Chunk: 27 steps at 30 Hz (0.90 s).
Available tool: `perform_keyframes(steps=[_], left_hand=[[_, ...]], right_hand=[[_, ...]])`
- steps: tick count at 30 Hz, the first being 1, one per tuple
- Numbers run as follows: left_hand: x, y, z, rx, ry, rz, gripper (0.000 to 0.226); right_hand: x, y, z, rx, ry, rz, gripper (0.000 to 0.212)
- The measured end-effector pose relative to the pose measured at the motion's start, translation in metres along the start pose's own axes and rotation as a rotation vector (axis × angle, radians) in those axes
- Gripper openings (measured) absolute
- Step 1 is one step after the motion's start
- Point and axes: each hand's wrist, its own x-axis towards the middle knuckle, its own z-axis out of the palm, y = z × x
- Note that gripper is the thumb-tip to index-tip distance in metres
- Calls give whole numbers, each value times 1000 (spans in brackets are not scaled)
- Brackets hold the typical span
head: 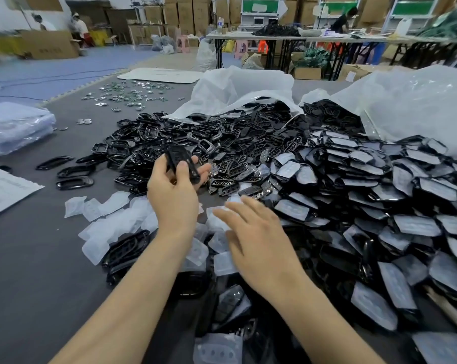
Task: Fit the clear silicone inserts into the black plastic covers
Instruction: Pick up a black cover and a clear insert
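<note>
While we are working at the grey table [38,258], empty black covers [222,137] are lying heaped ahead and filled ones [379,193] are spreading to our right. Loose clear inserts [111,216] are lying overlapped beneath our hands. Our right hand [256,240] is hovering over them, fingers apart, holding nothing. Our left hand [173,195] is gripping one black cover [181,156], fingers curled round it. We are risking lifting two clinging inserts together.

The left hand [173,195] hides part of the black plastic cover [181,156] it grips, and the blurred right hand [253,232] covers some clear silicone inserts [223,264].
</note>
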Motion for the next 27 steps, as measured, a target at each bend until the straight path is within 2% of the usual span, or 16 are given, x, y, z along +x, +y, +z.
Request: perform_keyframes(steps=[2,6,9,12,14,19,23,27], left_hand=[[-1,-1,1,17,-6,9,13],[-5,-3,7,24,-54,-2,15],[-12,-3,12,0,-118,-89,17],[-24,-4,20,-52,-155,-192,18],[-31,-6,25,-70,-111,-198,19],[-41,-14,29,-97,-6,-246,17],[-39,-18,27,-168,54,-346,15],[-40,-19,28,-169,52,-324,15]], right_hand=[[2,1,6,-7,-58,25,41],[5,3,2,111,20,121,41],[4,6,-1,186,55,171,38],[4,7,-3,224,59,189,24],[5,8,-5,230,92,194,15],[8,8,-3,189,67,191,14],[7,8,-2,257,182,209,32],[6,13,-5,320,340,274,25]])
